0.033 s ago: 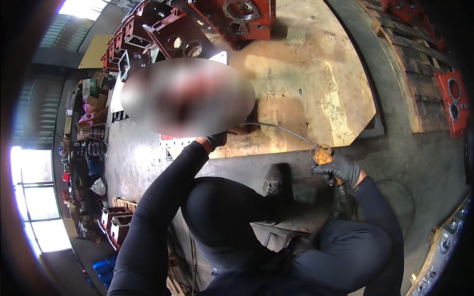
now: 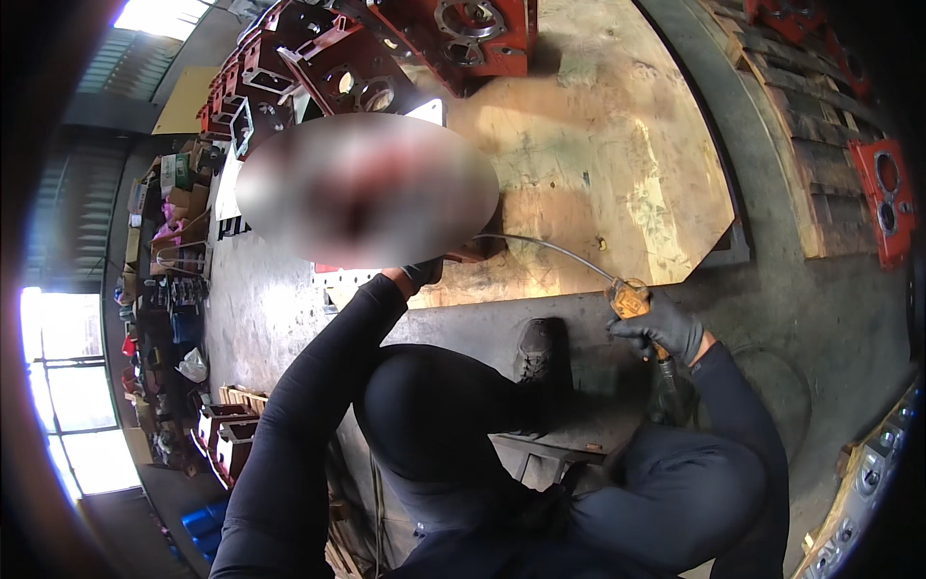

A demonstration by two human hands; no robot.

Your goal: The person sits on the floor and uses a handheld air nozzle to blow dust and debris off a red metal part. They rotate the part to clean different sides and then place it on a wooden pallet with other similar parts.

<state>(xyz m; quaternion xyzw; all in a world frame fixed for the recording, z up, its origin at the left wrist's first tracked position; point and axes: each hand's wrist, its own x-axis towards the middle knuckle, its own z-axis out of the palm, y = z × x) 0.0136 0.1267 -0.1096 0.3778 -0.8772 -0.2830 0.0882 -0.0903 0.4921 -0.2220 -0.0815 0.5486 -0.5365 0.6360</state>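
Note:
My right hand [image 2: 672, 328], in a dark glove, is closed around a yellow air blow gun [image 2: 631, 299] in front of the table. Its thin bent metal tube [image 2: 555, 248] reaches left over the wooden tabletop [image 2: 608, 183]. The tube's tip disappears near a reddish-brown part [image 2: 485, 248], mostly hidden by a blurred patch. My left hand [image 2: 422, 276], also gloved, is at the near edge of that patch. Its fingers are largely hidden, so I cannot see what it touches.
Dark red metal housings [image 2: 482, 34] with round openings stand along the table's far side. To the right, a wooden pallet [image 2: 820, 145] and a red casting [image 2: 883, 203] lie beyond the table edge. Cluttered shelves [image 2: 178, 261] line the left. My shoe [image 2: 542, 352] is on the floor in front.
The blow gun and its tube have shifted very slightly upward in the view, with my right hand. My left hand shows no visible movement.

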